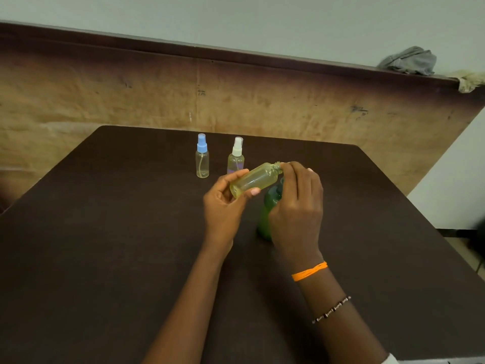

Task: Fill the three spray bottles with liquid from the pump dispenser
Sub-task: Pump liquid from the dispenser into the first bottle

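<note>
My left hand (pixel 223 203) grips a small clear spray bottle (pixel 254 179) that has no cap and is tilted with its threaded neck pointing up and right. My right hand (pixel 296 206) has its fingers curled at that neck and covers most of the green pump dispenser (pixel 266 216), which stands on the table just below the tilted bottle. What the right fingers hold is hidden. Farther back stand two upright spray bottles: one with a blue cap (pixel 202 156) and one with a white cap (pixel 236 156).
The dark brown table (pixel 105 245) runs to a worn wooden board (pixel 105 95) at the back. A grey cloth (pixel 409 60) lies on top of that board at the right. The table's right edge drops off near a pale floor.
</note>
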Tool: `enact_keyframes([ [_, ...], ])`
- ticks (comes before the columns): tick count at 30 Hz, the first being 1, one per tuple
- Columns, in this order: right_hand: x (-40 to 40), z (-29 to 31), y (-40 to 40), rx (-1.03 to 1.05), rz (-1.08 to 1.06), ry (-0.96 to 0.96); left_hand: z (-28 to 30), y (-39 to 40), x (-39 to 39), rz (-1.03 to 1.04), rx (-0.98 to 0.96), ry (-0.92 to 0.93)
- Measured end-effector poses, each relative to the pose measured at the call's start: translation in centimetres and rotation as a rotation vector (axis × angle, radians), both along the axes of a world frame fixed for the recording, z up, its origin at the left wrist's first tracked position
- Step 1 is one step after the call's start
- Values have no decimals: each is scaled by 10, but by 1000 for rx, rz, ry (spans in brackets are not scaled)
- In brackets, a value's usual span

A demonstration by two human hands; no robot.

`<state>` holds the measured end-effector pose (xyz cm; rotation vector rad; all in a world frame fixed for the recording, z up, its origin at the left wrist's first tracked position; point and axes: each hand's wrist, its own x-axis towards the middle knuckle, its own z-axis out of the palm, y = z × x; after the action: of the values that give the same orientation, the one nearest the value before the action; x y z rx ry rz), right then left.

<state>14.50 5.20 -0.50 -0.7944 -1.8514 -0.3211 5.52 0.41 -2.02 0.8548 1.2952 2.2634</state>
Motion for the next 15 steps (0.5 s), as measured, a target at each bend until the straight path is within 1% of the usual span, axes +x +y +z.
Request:
enact_keyframes([
  [4, 2, 13, 0, -6, 57, 41, 1, -1, -1, -15, 15, -8],
  [7, 3, 22, -1, -6, 94, 36, 2, -1, -1, -62, 42, -44],
  [12, 1, -2, 4, 29, 40, 20, -4, 0, -5, -151, 46, -71],
  [15, 2, 1, 5, 19, 40, 18, -6, -1, -5, -216, 50, -68],
])
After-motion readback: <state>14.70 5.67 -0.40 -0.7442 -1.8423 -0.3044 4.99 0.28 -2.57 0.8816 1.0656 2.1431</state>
